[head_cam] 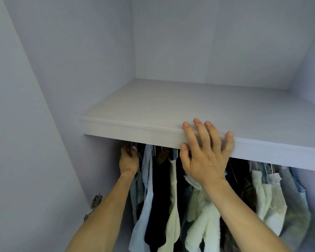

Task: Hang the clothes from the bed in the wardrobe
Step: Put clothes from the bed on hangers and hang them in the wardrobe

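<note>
Inside the wardrobe [71, 51], clothes [204, 215] hang beneath its shelf [171, 106].

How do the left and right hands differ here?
Left hand reaches under the pale wardrobe shelf, fingers curled round what looks like a dark hanger; right hand lies flat on that shelf's front edge, fingers spread. Left hand sits at the left end of the hanging clothes; right hand nearer the middle. Both are raised.

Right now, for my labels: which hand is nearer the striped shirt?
Left. The left hand is just left of the striped shirt; the right hand touches the shelf edge, farther right.
</note>
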Tool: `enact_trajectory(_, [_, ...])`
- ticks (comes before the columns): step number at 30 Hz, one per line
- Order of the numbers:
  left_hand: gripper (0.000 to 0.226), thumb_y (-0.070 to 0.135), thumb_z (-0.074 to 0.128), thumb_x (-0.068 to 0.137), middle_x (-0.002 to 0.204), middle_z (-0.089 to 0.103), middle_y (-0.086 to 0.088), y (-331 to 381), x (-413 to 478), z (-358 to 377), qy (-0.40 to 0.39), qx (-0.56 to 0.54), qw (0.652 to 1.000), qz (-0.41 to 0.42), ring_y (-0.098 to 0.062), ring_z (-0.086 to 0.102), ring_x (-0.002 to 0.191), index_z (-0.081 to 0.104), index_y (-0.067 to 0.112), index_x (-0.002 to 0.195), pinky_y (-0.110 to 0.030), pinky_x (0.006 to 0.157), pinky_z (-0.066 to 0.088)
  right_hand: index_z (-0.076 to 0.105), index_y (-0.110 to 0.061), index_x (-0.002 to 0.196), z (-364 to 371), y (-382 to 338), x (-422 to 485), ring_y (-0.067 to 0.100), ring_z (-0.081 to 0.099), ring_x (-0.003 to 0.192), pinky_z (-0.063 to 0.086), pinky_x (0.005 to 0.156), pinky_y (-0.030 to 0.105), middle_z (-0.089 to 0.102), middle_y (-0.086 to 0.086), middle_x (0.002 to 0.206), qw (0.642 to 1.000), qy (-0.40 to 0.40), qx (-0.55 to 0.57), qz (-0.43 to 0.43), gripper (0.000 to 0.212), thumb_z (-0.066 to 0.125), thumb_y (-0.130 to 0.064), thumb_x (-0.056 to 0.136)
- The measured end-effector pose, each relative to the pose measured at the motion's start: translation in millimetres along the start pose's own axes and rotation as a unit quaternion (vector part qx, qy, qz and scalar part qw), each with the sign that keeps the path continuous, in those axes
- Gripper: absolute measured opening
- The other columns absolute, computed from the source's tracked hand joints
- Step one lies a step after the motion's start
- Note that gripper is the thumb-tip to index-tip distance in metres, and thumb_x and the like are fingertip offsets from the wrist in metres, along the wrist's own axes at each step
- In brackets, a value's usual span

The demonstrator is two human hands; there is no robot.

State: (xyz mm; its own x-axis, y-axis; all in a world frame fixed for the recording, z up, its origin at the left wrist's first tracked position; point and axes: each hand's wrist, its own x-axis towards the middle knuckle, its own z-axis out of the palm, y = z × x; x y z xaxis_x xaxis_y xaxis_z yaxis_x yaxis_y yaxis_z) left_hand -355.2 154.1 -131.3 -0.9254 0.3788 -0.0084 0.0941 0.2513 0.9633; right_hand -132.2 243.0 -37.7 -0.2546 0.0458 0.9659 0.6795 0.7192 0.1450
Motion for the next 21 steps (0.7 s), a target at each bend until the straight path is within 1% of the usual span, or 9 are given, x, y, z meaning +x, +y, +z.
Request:
enact_trajectory(3, [0.038, 0.043, 0.048, 0.102, 0.114, 0.06, 0.0, -3, 3, -9, -0.023, -0.024, 0.999, 0.01, -0.02, 0.055, 0.104, 0.052, 0.02, 0.132, -0.028, 0.092, 0.042, 0.05, -0.03, 0.146, -1, -1, 2, 0.021, 0.04, 0.137, 0.018, 0.115, 0.055, 0.054, 0.0, 0.145, 1.0, -0.002, -0.002, 0.001, 0.057, 0.055, -0.041, 0.09])
enact_trajectory(6, [0.032, 0.033, 0.053, 0.102, 0.118, 0.064, -0.004, 0, 10, -14, -0.032, -0.082, 0.996, -0.007, -0.024, 0.059, 0.112, 0.059, 0.017, 0.129, -0.033, 0.1, 0.046, 0.05, -0.03, 0.146, -1, -1, 3, 0.02, 0.039, 0.137, 0.018, 0.115, 0.055, 0.054, -0.001, 0.145, 1.0, -0.007, -0.004, 0.001, 0.056, 0.054, -0.041, 0.091])
enact_trajectory(7, [0.029, 0.028, 0.054, 0.102, 0.114, 0.065, -0.005, 1, 11, -15, -0.033, -0.108, 0.993, -0.031, -0.023, 0.061, 0.108, 0.06, 0.016, 0.127, -0.034, 0.098, 0.048, 0.05, -0.031, 0.145, -2, -2, 3, 0.02, 0.039, 0.137, 0.017, 0.115, 0.055, 0.054, -0.001, 0.145, 1.0, -0.011, -0.001, 0.004, 0.056, 0.053, -0.041, 0.091])
enact_trajectory(9, [0.026, 0.023, 0.056, 0.101, 0.106, 0.067, -0.007, 6, 9, -16, -0.038, -0.153, 0.985, -0.071, -0.02, 0.062, 0.093, 0.064, 0.01, 0.123, -0.031, 0.085, 0.051, 0.05, -0.031, 0.145, -3, -3, 3, 0.02, 0.038, 0.137, 0.015, 0.117, 0.055, 0.053, -0.001, 0.145, 1.0, -0.016, 0.002, 0.008, 0.055, 0.053, -0.04, 0.091])
enact_trajectory(11, [0.025, 0.023, 0.057, 0.101, 0.101, 0.068, -0.01, 11, 7, -18, -0.04, -0.173, 0.98, -0.085, -0.018, 0.062, 0.084, 0.066, 0.007, 0.118, -0.027, 0.075, 0.052, 0.051, -0.03, 0.145, -4, -3, 3, 0.02, 0.038, 0.137, 0.013, 0.118, 0.054, 0.053, -0.001, 0.145, 1.0, -0.018, 0.002, 0.009, 0.054, 0.053, -0.04, 0.092])
enact_trajectory(15, [0.023, 0.019, 0.058, 0.1, 0.089, 0.067, -0.004, 15, 9, -22, -0.014, -0.204, 0.976, -0.081, -0.015, 0.061, 0.079, 0.066, 0.007, 0.117, -0.028, 0.08, 0.052, 0.052, -0.03, 0.144, -7, -4, 3, 0.021, 0.04, 0.136, 0.01, 0.119, 0.052, 0.053, 0.0, 0.144, 1.0, -0.025, 0.005, 0.014, 0.052, 0.052, -0.039, 0.093])
enact_trajectory(17, [0.019, 0.018, 0.058, 0.1, 0.086, 0.066, -0.001, 21, 8, -25, -0.006, -0.218, 0.973, -0.072, -0.017, 0.062, 0.081, 0.067, 0.007, 0.112, -0.028, 0.08, 0.052, 0.052, -0.03, 0.144, -8, -4, 4, 0.021, 0.041, 0.136, 0.009, 0.12, 0.052, 0.054, 0.0, 0.144, 0.999, -0.032, 0.005, 0.016, 0.052, 0.052, -0.039, 0.093])
enact_trajectory(19, [0.012, 0.016, 0.056, 0.101, 0.082, 0.065, -0.001, 28, 2, -27, -0.004, -0.227, 0.972, -0.061, -0.015, 0.064, 0.076, 0.066, 0.009, 0.103, -0.021, 0.068, 0.054, 0.052, -0.029, 0.144, -10, -5, 4, 0.022, 0.041, 0.137, 0.009, 0.12, 0.052, 0.053, 0.0, 0.145, 0.999, -0.038, 0.004, 0.016, 0.051, 0.052, -0.038, 0.093])
enact_trajectory(21, [0.015, 0.016, 0.054, 0.102, 0.08, 0.065, 0.0, 31, -6, -29, 0.009, -0.231, 0.972, -0.048, -0.006, 0.064, 0.063, 0.065, 0.008, 0.107, -0.015, 0.057, 0.052, 0.051, -0.029, 0.144, -11, -6, 4, 0.023, 0.04, 0.138, 0.009, 0.12, 0.054, 0.052, 0.001, 0.146, 0.999, -0.046, 0.005, 0.019, 0.051, 0.051, -0.038, 0.094])
